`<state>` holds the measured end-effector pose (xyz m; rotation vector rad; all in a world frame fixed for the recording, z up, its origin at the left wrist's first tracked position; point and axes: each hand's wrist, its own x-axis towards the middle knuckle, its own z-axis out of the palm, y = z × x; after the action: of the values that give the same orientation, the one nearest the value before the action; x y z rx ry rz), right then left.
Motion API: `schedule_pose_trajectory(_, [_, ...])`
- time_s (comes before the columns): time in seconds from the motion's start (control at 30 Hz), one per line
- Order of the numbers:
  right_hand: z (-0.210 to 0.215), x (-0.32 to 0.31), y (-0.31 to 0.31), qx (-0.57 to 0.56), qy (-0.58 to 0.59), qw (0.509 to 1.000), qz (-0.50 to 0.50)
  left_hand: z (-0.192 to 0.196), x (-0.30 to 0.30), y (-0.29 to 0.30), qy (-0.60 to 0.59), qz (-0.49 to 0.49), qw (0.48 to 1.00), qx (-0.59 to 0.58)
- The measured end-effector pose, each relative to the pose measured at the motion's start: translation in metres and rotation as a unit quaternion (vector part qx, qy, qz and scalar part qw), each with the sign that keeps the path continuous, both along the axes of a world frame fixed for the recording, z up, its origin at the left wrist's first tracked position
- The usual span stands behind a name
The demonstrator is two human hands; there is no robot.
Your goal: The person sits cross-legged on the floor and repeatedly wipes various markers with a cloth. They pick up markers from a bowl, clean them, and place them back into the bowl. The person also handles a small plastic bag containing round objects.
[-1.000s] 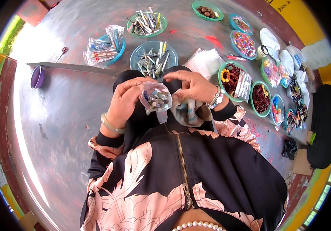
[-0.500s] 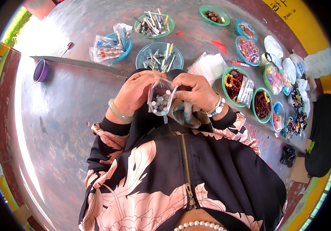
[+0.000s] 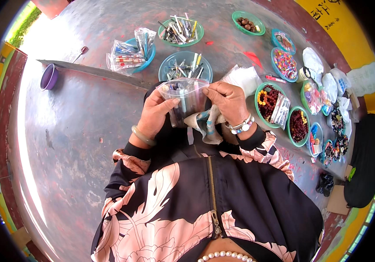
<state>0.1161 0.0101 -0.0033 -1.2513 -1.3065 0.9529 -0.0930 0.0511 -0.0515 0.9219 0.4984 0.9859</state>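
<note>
A clear plastic bag (image 3: 189, 101) of pens is held upright above my lap, its top edge stretched sideways between my hands. My left hand (image 3: 154, 114) pinches the bag's left upper corner, thumb across its front. At the right upper corner, my right hand (image 3: 230, 104) pinches the edge between thumb and fingers. A grey cloth with blue patches (image 3: 209, 126) hangs below and beside my right hand, against the bag. Just beyond the bag stands a clear blue basin (image 3: 164, 70) with loose pens in it.
Farther off are a green basin (image 3: 199, 36) of pens and a blue basin (image 3: 150, 60) with filled bags. White plastic bags (image 3: 242, 80) lie right of my hands, near a green basin (image 3: 257, 98) of dark red beads. A purple basin (image 3: 49, 78) stands far left.
The bag has been turned from its lower side, where pen ends showed, to upright. My hands have moved apart along its top edge, pulling it wide.
</note>
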Motion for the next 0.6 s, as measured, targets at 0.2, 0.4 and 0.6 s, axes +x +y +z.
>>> schedule_pose_trajectory(0.2, [0.031, 0.0, -0.011, 0.075, -0.118, 0.99, -0.005, 0.033, -0.003, -0.004, 0.024, 0.023, 0.998, 0.053])
schedule_pose_trajectory(0.4, [-0.009, 0.014, 0.001, -0.073, -0.031, 0.993, 0.084, 0.009, -0.002, 0.003, 0.078, 0.02, 0.995, 0.052])
schedule_pose_trajectory(0.6, [-0.024, 0.005, 0.0, -0.092, 0.092, 0.981, 0.146, 0.008, -0.008, -0.004, 0.072, -0.018, 0.996, 0.043])
